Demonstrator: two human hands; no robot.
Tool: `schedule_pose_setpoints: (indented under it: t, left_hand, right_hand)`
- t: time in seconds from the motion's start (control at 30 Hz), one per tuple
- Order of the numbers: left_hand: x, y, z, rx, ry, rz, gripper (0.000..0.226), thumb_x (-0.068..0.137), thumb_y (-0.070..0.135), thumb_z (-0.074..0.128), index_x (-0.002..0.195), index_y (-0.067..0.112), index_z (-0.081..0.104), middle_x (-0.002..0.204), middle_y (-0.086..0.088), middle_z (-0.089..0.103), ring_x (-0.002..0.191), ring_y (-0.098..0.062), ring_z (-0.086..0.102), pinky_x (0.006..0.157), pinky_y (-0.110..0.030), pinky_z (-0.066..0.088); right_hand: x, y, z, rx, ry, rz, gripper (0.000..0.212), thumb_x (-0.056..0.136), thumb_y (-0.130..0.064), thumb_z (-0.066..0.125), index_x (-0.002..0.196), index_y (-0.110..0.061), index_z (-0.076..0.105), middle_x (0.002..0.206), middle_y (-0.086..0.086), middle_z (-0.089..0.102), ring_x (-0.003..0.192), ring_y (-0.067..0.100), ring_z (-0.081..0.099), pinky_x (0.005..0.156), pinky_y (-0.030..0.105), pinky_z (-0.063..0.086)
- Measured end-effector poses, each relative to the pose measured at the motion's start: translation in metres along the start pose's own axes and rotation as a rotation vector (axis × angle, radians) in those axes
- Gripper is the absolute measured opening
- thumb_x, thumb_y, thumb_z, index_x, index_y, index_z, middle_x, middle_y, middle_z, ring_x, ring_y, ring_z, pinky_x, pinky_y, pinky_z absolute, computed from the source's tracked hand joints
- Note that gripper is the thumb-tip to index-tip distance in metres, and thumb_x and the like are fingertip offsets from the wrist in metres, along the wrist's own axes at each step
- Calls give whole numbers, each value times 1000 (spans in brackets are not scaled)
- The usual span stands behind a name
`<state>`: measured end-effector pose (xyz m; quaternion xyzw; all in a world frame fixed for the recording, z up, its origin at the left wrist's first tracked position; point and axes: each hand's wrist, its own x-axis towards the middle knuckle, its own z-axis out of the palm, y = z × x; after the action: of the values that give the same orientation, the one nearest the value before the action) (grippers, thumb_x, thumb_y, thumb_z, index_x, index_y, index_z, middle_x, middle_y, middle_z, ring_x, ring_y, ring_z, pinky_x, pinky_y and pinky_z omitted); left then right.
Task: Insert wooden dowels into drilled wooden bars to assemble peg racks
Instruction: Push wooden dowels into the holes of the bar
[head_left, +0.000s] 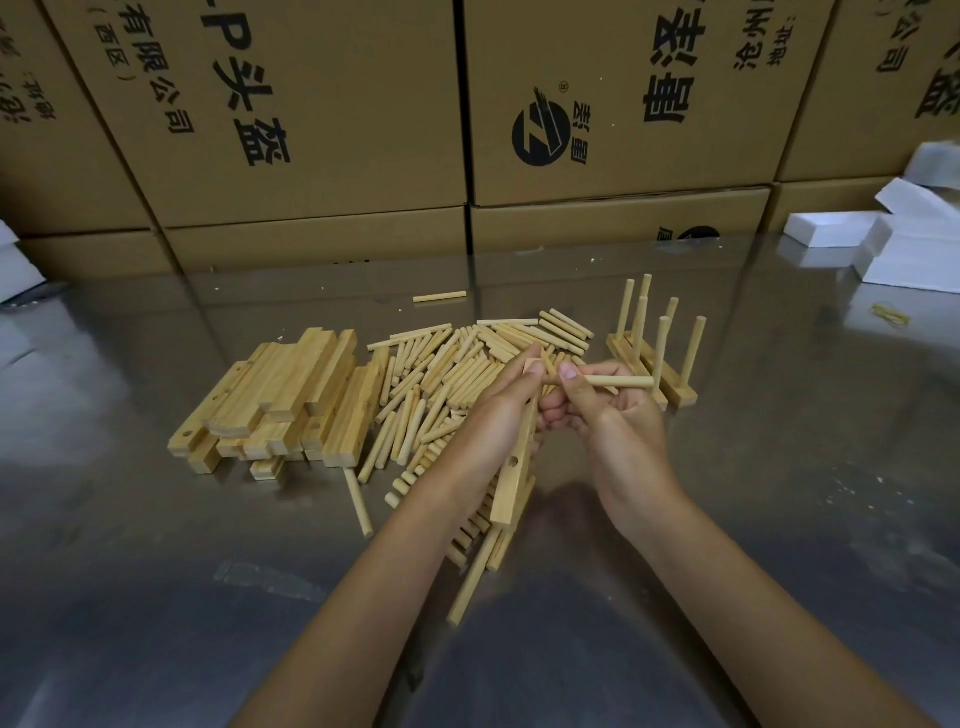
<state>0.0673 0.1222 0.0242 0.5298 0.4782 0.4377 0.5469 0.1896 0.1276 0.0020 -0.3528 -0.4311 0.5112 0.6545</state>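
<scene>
Now, with my left hand (501, 410) curled round the bar (514, 478) above the near middle of the counter (779, 467) and my right fingers (569, 371) pinching the dowel (608, 382), I'd square its left end to the hidden hole before pushing.

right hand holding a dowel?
Yes, the right hand pinches a pale round wooden dowel lying level, pointing right.

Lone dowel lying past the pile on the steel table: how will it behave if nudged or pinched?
The lone dowel is round and lies on the smooth, shiny table, so a sideways nudge probably rolls it. It looks straight and stiff, likely light. A pinch should hold, since the right hand pinches a similar one.
</scene>
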Motion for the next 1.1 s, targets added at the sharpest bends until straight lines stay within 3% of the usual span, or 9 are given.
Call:
schedule_pose_setpoints:
  t: [0.03,0.13,0.23,0.4,0.47,0.63,0.77,0.93,1.1]
  left_hand:
    - [0,0,-2,12,-5,-15,38,105,45,41,141,42,50,116,9,65,94,4,60,53,-15,46]
    - [3,-1,-8,7,94,-31,27,104,41,45,120,31,65,78,0,63,61,-8,59,50,-22,45]
    - [8,-1,-25,-89,240,-51,26,105,39,44,116,27,64,74,2,57,56,-10,51,50,-23,45]
    - [14,4,-59,-366,363,-124,28,103,36,48,109,15,65,65,3,54,49,-10,48,44,-22,42]
    - [15,3,-66,-451,364,-157,27,102,32,48,105,11,65,63,1,53,47,-12,46,40,-23,41]
    - [16,2,-66,-562,329,-230,36,102,23,41,126,4,60,70,-4,53,51,-14,45,41,-23,40]
    - [13,3,-57,-547,294,-237,38,103,22,40,130,2,59,72,-4,53,54,-13,46,42,-23,41]
    - [6,4,-31,-491,165,-237,36,102,24,44,125,1,61,70,-2,53,54,-13,47,46,-23,39]
    - [-3,8,-7,-478,27,-203,34,102,26,39,102,6,67,60,-5,50,49,-15,48,49,-24,38]
  right_hand:
    - [1,-2,0,16,-3,11,23,91,-13,68,103,5,62,77,14,70,70,23,66,67,31,57]
    - [1,-6,-2,5,-87,87,34,86,-18,72,114,-3,62,91,14,75,82,24,71,74,28,58]
    - [2,-9,-6,-321,-163,154,27,87,-13,73,112,-18,63,85,2,76,79,14,70,73,26,54]
    - [2,-23,-19,-967,-885,204,21,87,-14,70,100,-30,71,73,-10,58,63,0,50,62,12,40]
    - [0,-20,-17,-1056,-978,212,18,86,-21,74,99,-32,70,70,-4,51,61,3,45,58,13,37]
    - [0,-20,-19,-1082,-923,109,8,94,-18,66,97,-26,65,68,-6,50,62,2,44,59,16,38]
    - [2,-26,-17,-799,-651,2,4,99,-16,57,97,-19,55,56,-9,54,56,5,46,55,18,38]
    - [-4,-25,0,-398,-355,-138,15,91,3,54,86,-11,54,62,6,63,57,15,58,54,21,47]
    - [-6,-23,3,-368,-369,-173,11,90,8,53,85,-1,56,58,10,63,52,16,60,50,19,47]
